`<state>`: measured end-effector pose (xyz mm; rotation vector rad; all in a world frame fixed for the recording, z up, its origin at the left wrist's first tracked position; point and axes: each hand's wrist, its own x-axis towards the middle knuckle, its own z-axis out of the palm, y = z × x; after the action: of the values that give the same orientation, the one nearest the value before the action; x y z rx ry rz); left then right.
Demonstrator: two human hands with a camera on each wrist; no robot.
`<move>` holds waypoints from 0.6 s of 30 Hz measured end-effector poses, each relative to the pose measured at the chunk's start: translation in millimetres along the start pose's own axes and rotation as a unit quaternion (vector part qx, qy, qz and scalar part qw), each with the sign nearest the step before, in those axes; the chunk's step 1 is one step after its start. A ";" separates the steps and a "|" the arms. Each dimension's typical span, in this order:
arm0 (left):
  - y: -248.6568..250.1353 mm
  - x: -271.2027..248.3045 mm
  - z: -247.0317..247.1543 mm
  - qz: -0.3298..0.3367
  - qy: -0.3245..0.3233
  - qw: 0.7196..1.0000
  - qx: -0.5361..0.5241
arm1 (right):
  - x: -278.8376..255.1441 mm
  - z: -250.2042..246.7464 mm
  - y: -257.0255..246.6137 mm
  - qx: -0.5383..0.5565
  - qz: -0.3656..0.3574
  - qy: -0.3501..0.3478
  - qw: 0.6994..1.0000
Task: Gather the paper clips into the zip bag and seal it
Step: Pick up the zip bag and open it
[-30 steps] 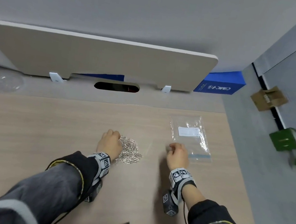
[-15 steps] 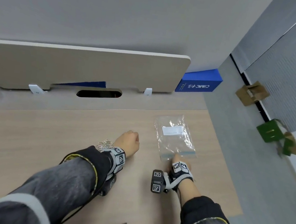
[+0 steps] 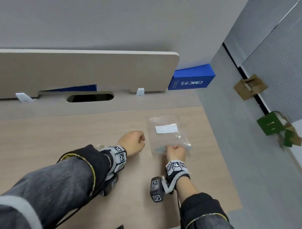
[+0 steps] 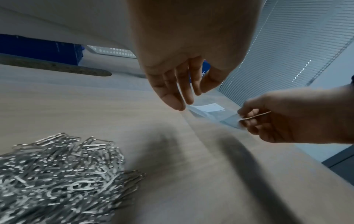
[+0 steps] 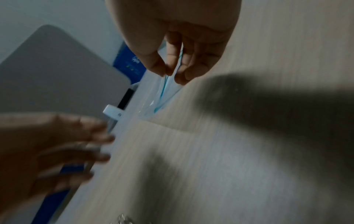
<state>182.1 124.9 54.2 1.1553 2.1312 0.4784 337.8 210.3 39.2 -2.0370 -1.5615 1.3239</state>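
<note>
A: Head view, centre. The right hand [image 3: 175, 153] pinches the near, zip edge of the clear zip bag [image 3: 166, 133], which lies on the wooden tabletop [image 3: 47, 139] right of centre, its white label facing up. The left hand [image 3: 133, 143] sits just left of the bag, apart from it.

B: And the paper clips [image 3: 99, 146]?

A: In this view only a few show, at the left sleeve's cuff. The left wrist view shows the whole heap of paper clips [image 4: 57, 178] at lower left, on the tabletop and well apart from the bag.

B: How are the left hand's fingers?

A: The left wrist view shows the left hand [image 4: 184, 72] with fingers extended and loosely together, empty, above the tabletop. The head view shows only its back.

B: What does the right wrist view add?

A: The thumb and fingers of the right hand [image 5: 178, 60] clamp the bag's edge, which is lifted; the blue zip strip [image 5: 162, 91] runs down from them. The left hand is blurred at lower left.

B: Surroundings?

A: A beige divider panel [image 3: 75, 71] stands behind the tabletop, a blue box [image 3: 193, 78] at its right end. Green and brown cardboard pieces lie on the floor at right.
</note>
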 end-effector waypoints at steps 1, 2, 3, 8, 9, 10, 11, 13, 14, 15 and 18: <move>6.2 0.6 -0.2 0.003 -0.004 1.000 -0.029 | -5.9 0.1 -6.1 -0.013 -0.024 0.001 1.000; 12.7 1.6 -0.5 0.002 -0.007 0.998 -0.064 | -11.7 0.8 -10.7 -0.039 -0.057 0.004 0.998; 20.0 1.7 -2.4 0.004 -0.003 0.995 -0.099 | -19.4 1.1 -15.8 -0.075 -0.091 0.001 0.993; 57.0 -2.6 -23.6 -0.045 -0.032 0.962 -0.266 | -57.0 6.7 -46.2 -0.250 -0.308 -0.016 0.918; 60.1 -2.5 -28.7 -0.055 -0.034 0.959 -0.276 | -63.1 7.8 -50.8 -0.286 -0.333 -0.025 0.898; 62.1 -2.9 -34.9 -0.054 -0.024 0.961 -0.269 | -65.8 10.2 -53.0 -0.306 -0.363 -0.029 0.880; 62.5 -3.6 -42.4 -0.054 -0.005 0.965 -0.257 | -69.8 11.8 -55.7 -0.307 -0.387 -0.029 0.869; 55.4 -1.7 -55.3 -0.071 0.032 0.970 -0.228 | -77.7 12.9 -61.2 -0.290 -0.432 -0.019 0.854; 50.9 -1.3 -62.9 -0.074 0.050 0.973 -0.214 | -79.3 13.3 -64.0 -0.290 -0.449 -0.011 0.845; 46.2 -1.7 -71.3 -0.071 0.070 0.976 -0.194 | -82.3 12.2 -68.5 -0.295 -0.455 -0.009 0.840; 29.2 -2.5 -97.1 -0.053 0.108 0.989 -0.087 | -79.6 5.7 -85.3 -0.317 -0.422 -0.009 0.849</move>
<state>132.9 137.9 141.9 0.9225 2.2696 0.7531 278.3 173.1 132.6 -1.2136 -2.6926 0.5085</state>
